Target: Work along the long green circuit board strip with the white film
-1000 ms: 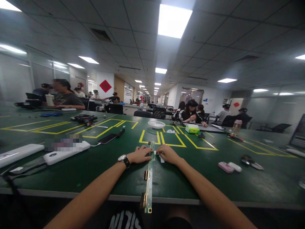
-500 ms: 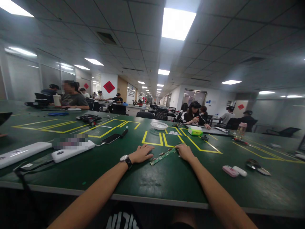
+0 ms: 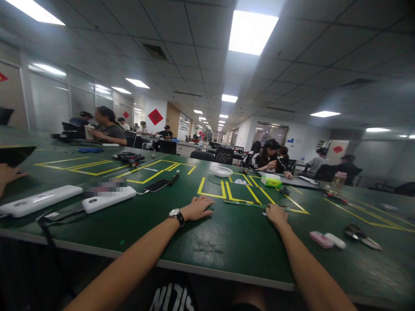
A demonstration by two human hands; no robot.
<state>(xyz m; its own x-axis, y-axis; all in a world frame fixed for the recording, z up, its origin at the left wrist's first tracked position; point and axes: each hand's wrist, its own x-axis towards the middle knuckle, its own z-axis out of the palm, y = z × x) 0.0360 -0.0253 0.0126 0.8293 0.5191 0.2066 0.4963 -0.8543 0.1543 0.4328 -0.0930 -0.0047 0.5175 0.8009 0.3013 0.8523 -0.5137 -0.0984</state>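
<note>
My left hand (image 3: 197, 208), below a wristwatch (image 3: 177, 215), rests palm down on the green table with its fingers stretched and holds nothing. A long narrow green circuit board (image 3: 243, 202) lies nearly level across the yellow tape lines, to the right of that hand. My right hand (image 3: 276, 214) is closed on the board near its right end, the fingers partly hidden behind the back of the hand. A small white bit shows beside those fingers. Behind the board stands a white round basket (image 3: 221, 171).
Left are white power banks (image 3: 42, 200), a cabled phone (image 3: 158, 185) and another person's hand (image 3: 11, 176). Right are a green-yellow pack (image 3: 271, 180), a pink case (image 3: 320, 239) and a shiny metal-like object (image 3: 361, 236). Across the table sits a person (image 3: 267, 157).
My right hand has moved right with the circuit board, which has turned from slanting to nearly level and moved away from my left hand. The view has shifted slightly left.
</note>
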